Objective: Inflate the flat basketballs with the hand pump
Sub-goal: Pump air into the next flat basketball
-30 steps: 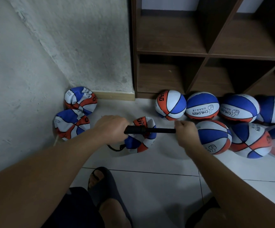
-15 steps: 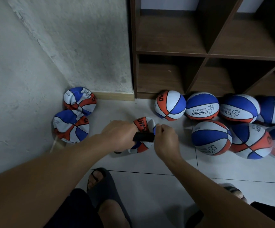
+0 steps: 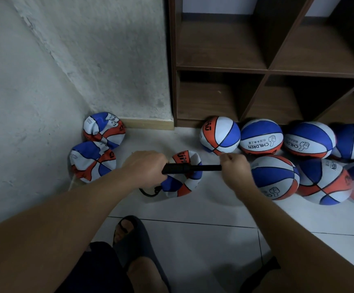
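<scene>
both hands wrapped tight: left hand point(image 3: 145, 169) grips the pump point(image 3: 184, 168) barrel, right hand point(image 3: 234, 166) holds its handle, rod drawn out. flat basketball point(image 3: 183, 182) lies on the floor beneath, hose point(image 3: 148, 192) looping under. advice: push straight along the barrel, full strokes, barrel held steady.

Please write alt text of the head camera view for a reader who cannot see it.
A person's left hand grips a black hand pump while the right hand holds its handle, over a flat basketball on the tiled floor. Inflated balls lie right.
</scene>
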A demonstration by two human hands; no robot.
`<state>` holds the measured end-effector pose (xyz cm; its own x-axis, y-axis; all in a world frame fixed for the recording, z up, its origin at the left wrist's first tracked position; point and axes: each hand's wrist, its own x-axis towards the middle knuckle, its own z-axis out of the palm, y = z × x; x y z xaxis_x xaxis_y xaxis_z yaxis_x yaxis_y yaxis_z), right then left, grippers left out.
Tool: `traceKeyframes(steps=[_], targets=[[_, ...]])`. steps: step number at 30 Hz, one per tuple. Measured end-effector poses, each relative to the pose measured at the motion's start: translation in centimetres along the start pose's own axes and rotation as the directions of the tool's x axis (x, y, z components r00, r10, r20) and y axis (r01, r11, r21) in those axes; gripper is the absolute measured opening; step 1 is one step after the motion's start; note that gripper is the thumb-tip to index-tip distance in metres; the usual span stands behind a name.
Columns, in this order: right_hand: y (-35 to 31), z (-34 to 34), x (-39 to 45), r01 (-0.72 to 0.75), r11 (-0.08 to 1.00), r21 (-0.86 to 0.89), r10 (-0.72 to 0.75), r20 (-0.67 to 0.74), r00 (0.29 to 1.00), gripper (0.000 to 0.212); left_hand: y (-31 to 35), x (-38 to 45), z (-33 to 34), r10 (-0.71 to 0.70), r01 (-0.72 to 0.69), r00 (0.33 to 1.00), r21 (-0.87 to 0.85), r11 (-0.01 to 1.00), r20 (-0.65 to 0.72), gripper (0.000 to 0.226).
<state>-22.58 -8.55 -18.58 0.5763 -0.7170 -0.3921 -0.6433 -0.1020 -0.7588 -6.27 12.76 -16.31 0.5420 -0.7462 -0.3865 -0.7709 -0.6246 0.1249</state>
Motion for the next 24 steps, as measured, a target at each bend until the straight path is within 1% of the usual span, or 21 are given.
traceKeyframes(steps=[3,5,8,10,12,16,19,24], targets=[[0.4,-1.8,1.3,-0.133,0.983,0.126,0.136,-0.016,0.991,0.030,-0.6,0.2,-0.1,-0.021,0.021,1.000,-0.008,1.000,0.001,0.022],[0.5,-1.2,1.1,-0.147,0.980,0.135,0.150,-0.013,0.989,0.028,-0.2,0.3,-0.2,-0.008,0.008,1.000,0.009,1.000,0.000,0.019],[0.2,1.3,-0.8,-0.093,0.989,0.113,0.095,-0.016,0.995,0.035,0.7,0.2,-0.3,0.013,-0.013,1.000,0.042,0.999,0.007,0.019],[-0.1,2.8,-2.3,-0.016,0.998,0.065,0.016,0.000,1.000,0.042,1.2,0.0,0.0,0.030,-0.030,0.999,0.035,0.999,0.020,0.023],[-0.4,3.8,-3.4,0.023,0.998,0.050,-0.025,0.030,0.999,0.045,1.8,-0.3,0.2,0.056,-0.057,0.997,0.039,0.998,0.045,0.029],[-0.3,5.3,-3.9,0.038,0.997,0.070,-0.042,0.056,0.998,0.047,2.5,-0.6,0.2,0.103,-0.105,0.993,0.027,0.994,0.061,0.031],[-0.7,5.6,-3.7,0.044,0.997,0.070,-0.048,0.049,0.998,0.053,2.8,-0.7,-0.1,0.096,-0.096,0.994,0.001,0.995,0.051,0.027],[-0.6,5.7,-3.6,0.049,0.998,0.044,-0.052,0.055,0.997,0.050,2.7,-0.6,0.2,0.096,-0.096,0.994,0.003,0.995,0.048,0.028]])
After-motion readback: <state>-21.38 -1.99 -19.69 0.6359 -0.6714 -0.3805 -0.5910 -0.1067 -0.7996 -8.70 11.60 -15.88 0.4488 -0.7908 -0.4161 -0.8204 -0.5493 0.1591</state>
